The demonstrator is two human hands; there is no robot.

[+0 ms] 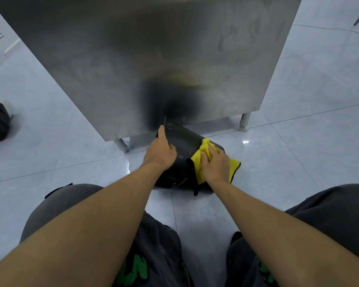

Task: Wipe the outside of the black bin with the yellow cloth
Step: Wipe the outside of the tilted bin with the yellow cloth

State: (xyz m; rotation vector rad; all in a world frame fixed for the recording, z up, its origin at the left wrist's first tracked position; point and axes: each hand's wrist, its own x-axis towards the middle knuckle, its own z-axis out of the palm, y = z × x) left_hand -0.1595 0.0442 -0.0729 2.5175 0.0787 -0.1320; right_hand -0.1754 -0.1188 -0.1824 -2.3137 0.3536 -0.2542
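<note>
The left hand (161, 151) rests on top of the black bin (182, 139), forefinger straight towards its far rim and the other fingers curled, though I cannot tell if it grips. The right hand (215, 164) clutches the bunched yellow cloth (197, 158) against the bin's right flank. The bin lies tilted on the tiled floor (288, 152), its far end against the steel cabinet (153, 59), with open floor to its right.

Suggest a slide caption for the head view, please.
Left hand holds the bin while right hand presses the cloth against it.
</note>
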